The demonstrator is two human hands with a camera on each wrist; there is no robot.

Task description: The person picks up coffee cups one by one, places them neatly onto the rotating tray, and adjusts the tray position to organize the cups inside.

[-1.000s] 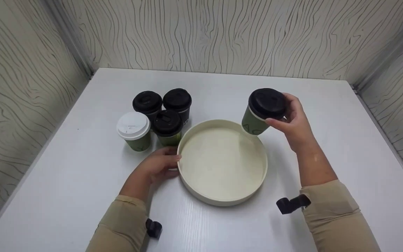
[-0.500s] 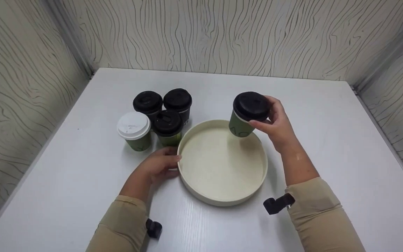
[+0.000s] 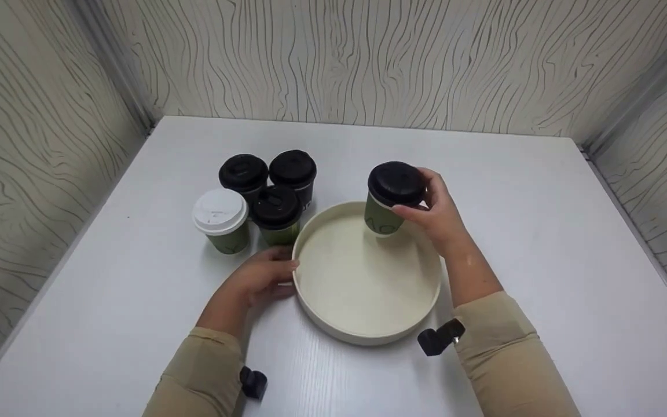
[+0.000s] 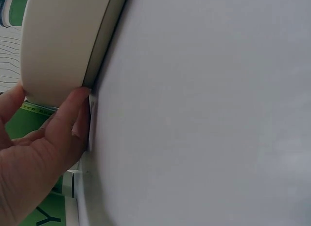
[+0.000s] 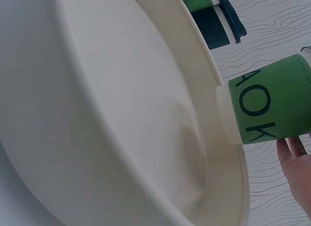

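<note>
My right hand (image 3: 439, 215) grips a green paper coffee cup (image 3: 381, 219) with a black lid, slightly tilted. The cup is held over the back right part of a round cream tray (image 3: 362, 339). In the right wrist view, dark letters mark the cup (image 5: 272, 102), and its white base dips just inside the rim. My left hand (image 3: 258, 277) holds the tray's left side; in the left wrist view the thumb reaches the rim and a finger (image 4: 65, 109) lies at the base edge of the wall.
Several lidded coffee cups stand grouped behind the left hand: a white-lidded one (image 3: 220, 214), a green black-lidded one (image 3: 278, 214) close by the tray rim, and two dark-lidded ones (image 3: 242, 174) farther back. Patterned panels (image 3: 368, 63) border the white table (image 3: 542, 231).
The right hand has carried the coffee cup left and slightly lower, from the tray's right back edge to over its inside. The left hand and tray stay put.
</note>
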